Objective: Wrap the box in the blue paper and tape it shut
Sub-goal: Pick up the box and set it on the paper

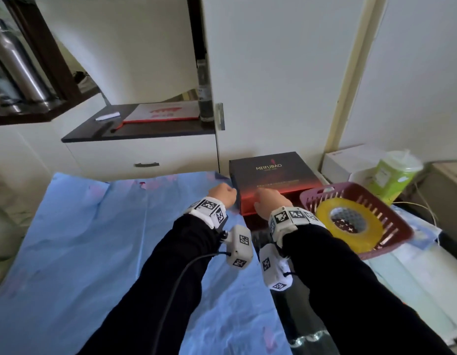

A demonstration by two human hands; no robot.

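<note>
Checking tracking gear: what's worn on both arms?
Long black left sleeve and right sleeve. White left wristband and right wristband carry black-and-white square markers. Below hang a white marked left block and right block. A black cable leaves the left one.

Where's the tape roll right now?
Head view, right side: the yellow tape roll lies in the pink basket, just right of the right hand and the box.
</note>
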